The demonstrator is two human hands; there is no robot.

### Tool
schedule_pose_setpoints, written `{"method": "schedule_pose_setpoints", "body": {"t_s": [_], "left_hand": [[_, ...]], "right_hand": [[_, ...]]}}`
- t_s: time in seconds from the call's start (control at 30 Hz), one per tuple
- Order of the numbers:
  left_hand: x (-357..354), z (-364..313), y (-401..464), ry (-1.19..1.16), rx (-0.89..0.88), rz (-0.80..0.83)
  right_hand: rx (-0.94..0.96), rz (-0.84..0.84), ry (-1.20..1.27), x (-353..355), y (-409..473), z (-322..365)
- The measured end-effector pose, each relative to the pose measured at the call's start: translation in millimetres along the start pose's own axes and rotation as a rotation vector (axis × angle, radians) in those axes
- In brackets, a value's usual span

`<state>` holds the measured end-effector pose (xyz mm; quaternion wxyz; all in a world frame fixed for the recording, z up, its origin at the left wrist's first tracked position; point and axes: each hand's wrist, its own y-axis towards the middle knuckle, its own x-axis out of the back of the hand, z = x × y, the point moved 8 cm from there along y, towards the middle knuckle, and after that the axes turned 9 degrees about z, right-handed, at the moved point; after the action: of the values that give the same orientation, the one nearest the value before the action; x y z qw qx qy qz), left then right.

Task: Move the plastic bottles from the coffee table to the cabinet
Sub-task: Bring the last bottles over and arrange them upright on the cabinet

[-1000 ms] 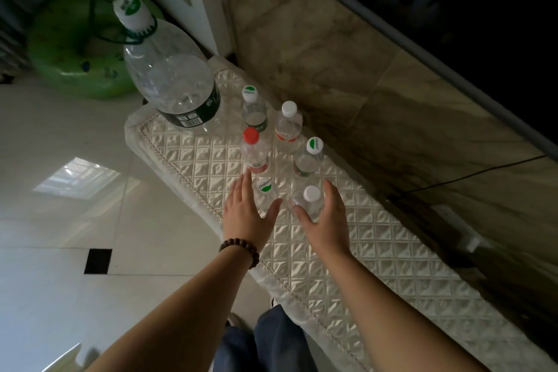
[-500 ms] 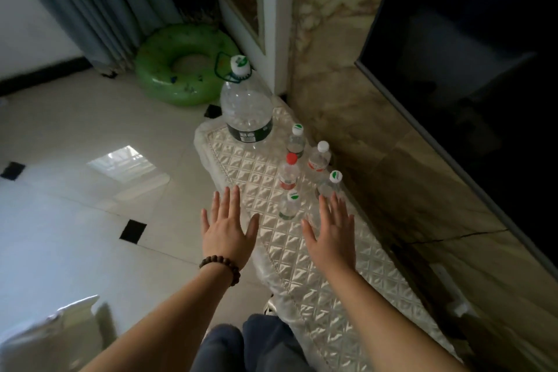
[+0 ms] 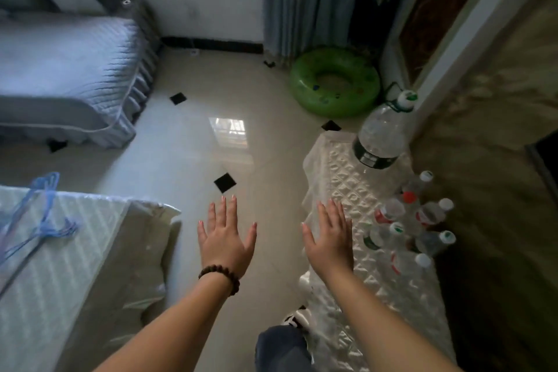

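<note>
Several small clear plastic bottles (image 3: 407,229) with white, green and red caps stand grouped on the cabinet (image 3: 341,178), which wears a quilted white cover, at the right. A large water jug (image 3: 382,133) stands at the cabinet's far end. My right hand (image 3: 330,238) hovers open over the cabinet's left edge, left of the bottles and apart from them. My left hand (image 3: 225,235), with a bead bracelet at the wrist, is open over the tiled floor. Neither hand holds anything.
A low table with a pale quilted cover (image 3: 60,266) and blue hangers (image 3: 33,220) is at the lower left. A blue-covered sofa (image 3: 69,75) stands at the far left. A green swim ring (image 3: 333,81) lies by the curtains. A marble wall rises at the right.
My hands let go of the two nearest bottles and drew back, fingers spread. The view has swung left, so the bottles now sit at the right and the floor and furniture show.
</note>
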<state>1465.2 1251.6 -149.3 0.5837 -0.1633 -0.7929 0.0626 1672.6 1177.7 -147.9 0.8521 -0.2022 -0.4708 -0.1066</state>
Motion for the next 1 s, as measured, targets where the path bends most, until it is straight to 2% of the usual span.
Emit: {"method": "schedule_pose_setpoints", "body": {"t_s": [0.23,0.5,0.7,1.0], "left_hand": [[27.0,153.0,-95.6,-0.146,0.289,-0.13],[39.2,302.0,-226.8,-0.283,0.593,-0.279],[48.2,376.7,-309.1,-0.316,0.791,-0.358],[57.2,468.1,-393.0,-0.381,1.001,-0.454]], "right_hand": [[0.255,0.185,-0.042,-86.7,-61.3,127.8],[0.513,0.395,-0.113,-179.4,-157.9,234.2],[0.688,0.493,-0.171,-227.8,-220.2,306.8],[0.897,0.537,-0.223,-284.7,-287.0,409.2]]}}
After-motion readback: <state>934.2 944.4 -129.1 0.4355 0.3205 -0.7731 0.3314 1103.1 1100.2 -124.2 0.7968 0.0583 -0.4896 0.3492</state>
